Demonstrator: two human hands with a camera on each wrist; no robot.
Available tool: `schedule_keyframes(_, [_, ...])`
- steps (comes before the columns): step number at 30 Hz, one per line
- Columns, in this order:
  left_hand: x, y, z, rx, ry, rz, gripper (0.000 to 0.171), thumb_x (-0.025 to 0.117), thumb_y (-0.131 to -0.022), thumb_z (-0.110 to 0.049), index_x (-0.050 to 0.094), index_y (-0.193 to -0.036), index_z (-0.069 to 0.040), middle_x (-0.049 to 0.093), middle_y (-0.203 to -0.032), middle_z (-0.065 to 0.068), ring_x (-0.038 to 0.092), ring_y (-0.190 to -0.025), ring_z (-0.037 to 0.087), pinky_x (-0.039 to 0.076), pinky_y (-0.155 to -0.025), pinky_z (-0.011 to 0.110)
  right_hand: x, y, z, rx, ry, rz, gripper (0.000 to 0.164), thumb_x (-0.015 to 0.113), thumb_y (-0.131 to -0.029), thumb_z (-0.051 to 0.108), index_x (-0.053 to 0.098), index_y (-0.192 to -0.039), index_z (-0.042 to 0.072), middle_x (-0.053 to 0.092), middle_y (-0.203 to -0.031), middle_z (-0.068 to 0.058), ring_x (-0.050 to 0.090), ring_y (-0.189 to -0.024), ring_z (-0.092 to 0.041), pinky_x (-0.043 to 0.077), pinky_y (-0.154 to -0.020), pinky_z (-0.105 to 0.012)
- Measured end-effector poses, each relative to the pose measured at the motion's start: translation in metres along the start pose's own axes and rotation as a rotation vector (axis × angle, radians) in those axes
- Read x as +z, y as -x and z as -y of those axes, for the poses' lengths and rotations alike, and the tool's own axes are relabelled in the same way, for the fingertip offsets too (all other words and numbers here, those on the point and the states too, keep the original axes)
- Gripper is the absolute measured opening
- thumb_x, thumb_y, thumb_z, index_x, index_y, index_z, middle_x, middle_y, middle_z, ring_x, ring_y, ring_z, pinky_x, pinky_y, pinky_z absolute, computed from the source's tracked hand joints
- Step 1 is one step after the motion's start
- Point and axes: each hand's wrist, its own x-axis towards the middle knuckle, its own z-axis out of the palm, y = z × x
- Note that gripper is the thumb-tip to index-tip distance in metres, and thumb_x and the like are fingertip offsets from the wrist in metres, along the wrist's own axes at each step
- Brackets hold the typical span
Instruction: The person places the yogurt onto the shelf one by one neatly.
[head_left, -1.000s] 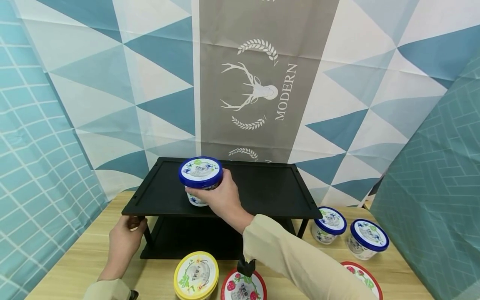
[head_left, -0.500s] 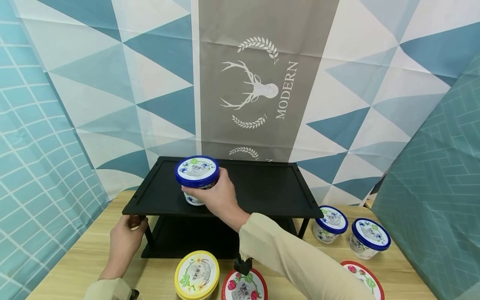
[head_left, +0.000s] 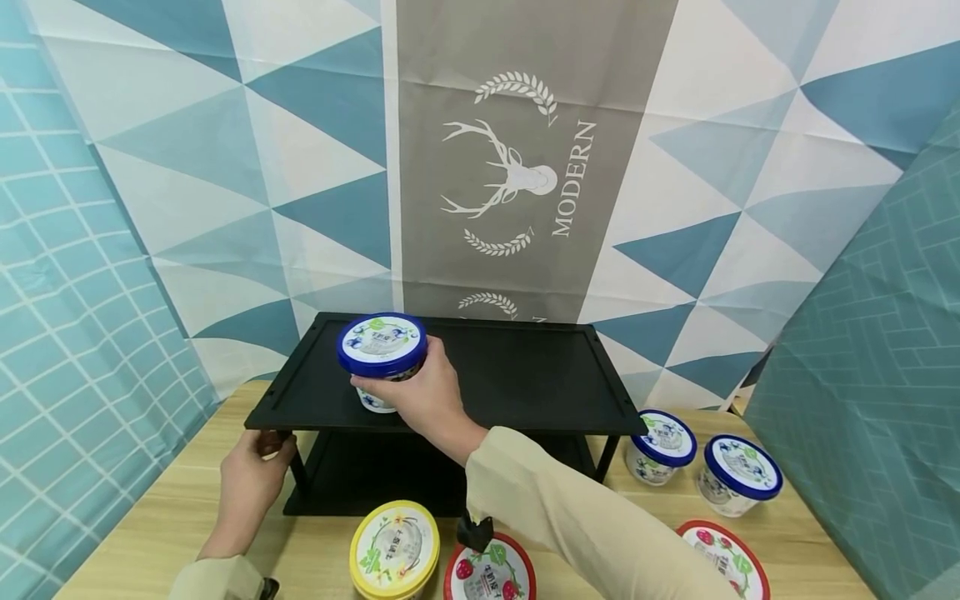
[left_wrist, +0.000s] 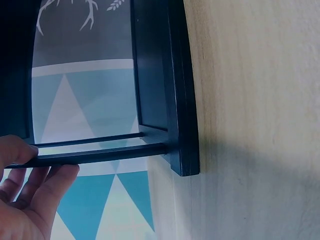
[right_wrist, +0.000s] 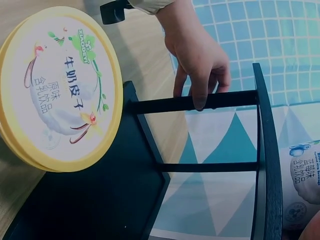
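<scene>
Right hand (head_left: 429, 397) extended far-left, gripping round blue-lidded white tub (head_left: 381, 343) over left half of black two-tier rectangular shelf (head_left: 517, 375) — left hand (head_left: 251, 475) pinching slim near-left black post (left_wrist: 110, 154).

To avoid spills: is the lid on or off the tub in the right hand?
On: the blue-rimmed lid covers the tub gripped by the right hand.

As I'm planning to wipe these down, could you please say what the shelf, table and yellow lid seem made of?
Shelf: perhaps painted wood or metal; its dull, even black leaves that open.
Table: wood or laminate, satin-looking, with pale streaked grain.
Yellow lid: probably smooth plastic, going by its evenly coloured, rounded rim.
</scene>
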Motion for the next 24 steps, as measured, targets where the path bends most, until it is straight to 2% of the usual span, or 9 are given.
schedule_keyframes(17, [0.001,0.001,0.002,0.012,-0.022,-0.010,0.024,0.054,-0.085,-0.017,0.054,-0.108,-0.009,0.061,-0.100,0.017,0.057,-0.092,0.032,0.046,-0.068,0.034,0.011,-0.003,0.002,0.003,-0.002,-0.001,0.093,0.076,-0.056,0.050,0.028,-0.131,0.023,0.044,-0.125,0.004,0.045,-0.115,-0.011,0.040,-0.094,-0.036])
schedule_keyframes(24, [0.000,0.001,-0.001,-0.003,0.012,0.007,0.026,0.053,-0.086,-0.017,0.053,-0.109,-0.007,0.060,-0.102,0.020,0.057,-0.094,0.034,0.045,-0.068,0.036,0.016,-0.004,0.004,0.000,-0.014,-0.004,0.092,0.077,-0.055,0.051,0.029,-0.129,0.023,0.046,-0.123,0.004,0.046,-0.113,-0.010,0.040,-0.094,-0.035])
